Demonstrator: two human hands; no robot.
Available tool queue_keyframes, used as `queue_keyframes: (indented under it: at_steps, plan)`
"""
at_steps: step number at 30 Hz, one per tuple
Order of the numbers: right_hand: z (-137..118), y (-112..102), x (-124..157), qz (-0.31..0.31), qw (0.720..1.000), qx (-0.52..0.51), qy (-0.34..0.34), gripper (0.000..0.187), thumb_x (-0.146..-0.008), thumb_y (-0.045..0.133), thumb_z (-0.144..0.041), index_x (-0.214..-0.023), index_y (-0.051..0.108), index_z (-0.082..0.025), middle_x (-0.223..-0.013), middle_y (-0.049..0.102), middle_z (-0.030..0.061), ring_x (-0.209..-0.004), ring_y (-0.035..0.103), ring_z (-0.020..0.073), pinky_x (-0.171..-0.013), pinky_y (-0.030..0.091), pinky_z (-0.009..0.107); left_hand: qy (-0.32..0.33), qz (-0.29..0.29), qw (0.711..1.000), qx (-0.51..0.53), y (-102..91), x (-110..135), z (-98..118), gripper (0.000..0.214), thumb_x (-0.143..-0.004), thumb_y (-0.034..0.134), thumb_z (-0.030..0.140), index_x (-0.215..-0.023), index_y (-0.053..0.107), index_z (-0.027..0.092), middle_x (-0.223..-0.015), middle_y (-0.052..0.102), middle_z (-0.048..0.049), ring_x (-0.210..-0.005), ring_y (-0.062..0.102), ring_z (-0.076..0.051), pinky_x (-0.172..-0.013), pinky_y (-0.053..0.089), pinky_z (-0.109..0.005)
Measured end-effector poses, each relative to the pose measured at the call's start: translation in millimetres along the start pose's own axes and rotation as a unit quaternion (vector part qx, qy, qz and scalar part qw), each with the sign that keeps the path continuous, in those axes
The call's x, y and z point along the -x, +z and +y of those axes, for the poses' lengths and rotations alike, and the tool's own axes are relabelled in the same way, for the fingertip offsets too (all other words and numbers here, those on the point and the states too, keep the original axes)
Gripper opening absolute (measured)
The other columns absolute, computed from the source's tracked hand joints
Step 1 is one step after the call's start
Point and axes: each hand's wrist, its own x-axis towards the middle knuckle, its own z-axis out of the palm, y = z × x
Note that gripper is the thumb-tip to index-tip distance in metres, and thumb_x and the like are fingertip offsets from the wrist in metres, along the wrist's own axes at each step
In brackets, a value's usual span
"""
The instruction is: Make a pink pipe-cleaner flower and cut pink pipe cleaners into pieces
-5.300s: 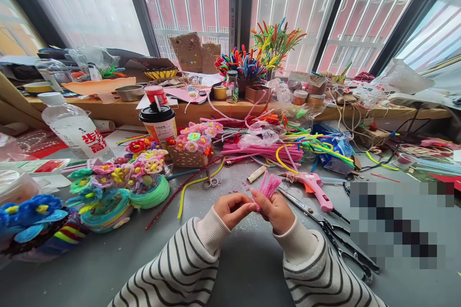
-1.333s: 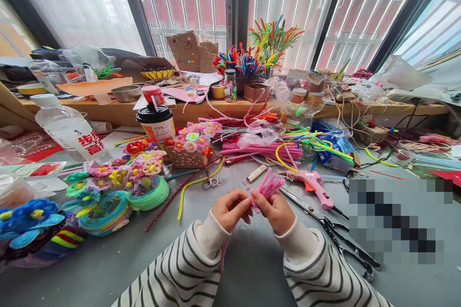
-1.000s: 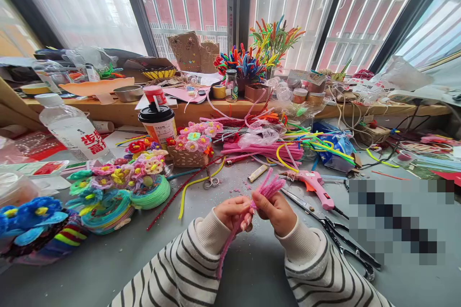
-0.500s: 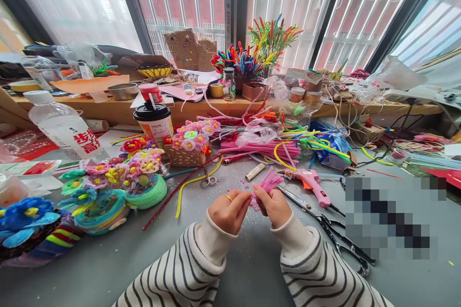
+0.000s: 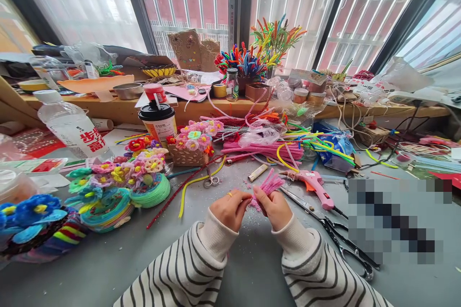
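In the middle of the head view, a bunch of short pink pipe cleaners pokes up out of my right hand, whose fingers are wrapped round it. My left hand, with a ring on one finger, pinches at the bunch's lower left side. Its fingertips meet those of the right hand, and what exactly they grip there is partly hidden. Glitter and small pink bits lie on the grey table under the hands. Just beyond them is a lighter.
Right of my hands lie a pink glue gun and large black-handled scissors. Small scissors and a yellow pipe cleaner lie left. Pipe-cleaner flowers, a bottle and a cup stand further left.
The whole view has shifted slightly, so the table things appear a little further right. Both hands keep nearly the same pose round the pink bunch.
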Motion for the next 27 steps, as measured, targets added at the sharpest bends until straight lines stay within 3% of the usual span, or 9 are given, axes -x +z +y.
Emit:
queue_keyframes:
  at_steps: [4,7,15,20,23,27]
  plan:
    - [1.6,0.1,-1.1,0.005,1.0,0.001,0.003,0.045,-0.063,0.046,-0.051,-0.035,0.029,-0.02,-0.032,0.023,-0.0075,-0.031,0.02,0.0049,-0.033,0.014,0.022,0.082,0.018,0.985,-0.149,-4.7,-1.5,7.4,0.016,-0.074,0.042,0.018,-0.082,0.056,0.016,-0.065,0.062,-0.0029,-0.054,0.056,-0.011,-0.05,0.039,-0.02]
    - [0.3,0.5,-0.4,0.001,1.0,0.003,0.001,0.044,-0.064,0.045,-0.05,-0.036,0.029,-0.02,-0.032,0.023,-0.0076,-0.031,0.019,0.0048,-0.033,0.013,0.022,0.104,0.022,0.97,-0.218,-6.9,-2.1,10.9,0.015,-0.073,0.044,0.017,-0.08,0.056,0.016,-0.063,0.061,-0.002,-0.05,0.054,-0.012,-0.047,0.036,-0.022]
    - [-3.2,0.5,1.0,-0.004,1.0,0.027,-0.005,0.043,-0.064,0.044,-0.05,-0.037,0.029,-0.02,-0.032,0.023,-0.0078,-0.032,0.019,0.0048,-0.033,0.013,0.022,0.105,-0.018,0.971,-0.213,-4.3,-1.9,6.6,0.018,-0.075,0.039,0.017,-0.074,0.056,0.016,-0.059,0.058,-0.0018,-0.048,0.052,-0.012,-0.044,0.035,-0.023]
    - [-0.9,-1.0,0.2,-0.008,0.999,0.043,-0.006,0.044,-0.064,0.045,-0.049,-0.036,0.028,-0.02,-0.032,0.021,-0.0084,-0.032,0.019,0.0045,-0.033,0.013,0.022,0.082,-0.041,0.991,-0.1,-3.8,-2.7,3.7,0.023,-0.077,0.033,0.019,-0.073,0.055,0.015,-0.059,0.056,-0.0037,-0.05,0.052,-0.01,-0.047,0.038,-0.02]
    - [-1.8,-2.6,0.1,-0.03,0.998,0.048,-0.015,0.043,-0.065,0.045,-0.048,-0.037,0.029,-0.019,-0.032,0.022,-0.0083,-0.032,0.019,0.0043,-0.033,0.014,0.022,0.018,-0.075,0.997,0.028,-3.0,-1.9,1.4,0.021,-0.076,0.034,0.021,-0.073,0.054,0.014,-0.059,0.055,-0.0033,-0.051,0.052,-0.009,-0.05,0.04,-0.019]
    - [-2.9,-5.1,0.0,-0.069,0.996,0.053,-0.028,0.042,-0.065,0.045,-0.048,-0.038,0.031,-0.018,-0.033,0.022,-0.0083,-0.032,0.018,0.0041,-0.033,0.012,0.022,-0.091,-0.132,0.973,0.169,-4.3,-2.5,2.6,0.016,-0.073,0.04,0.02,-0.066,0.053,0.013,-0.056,0.053,-0.0013,-0.046,0.052,-0.009,-0.05,0.041,-0.02]
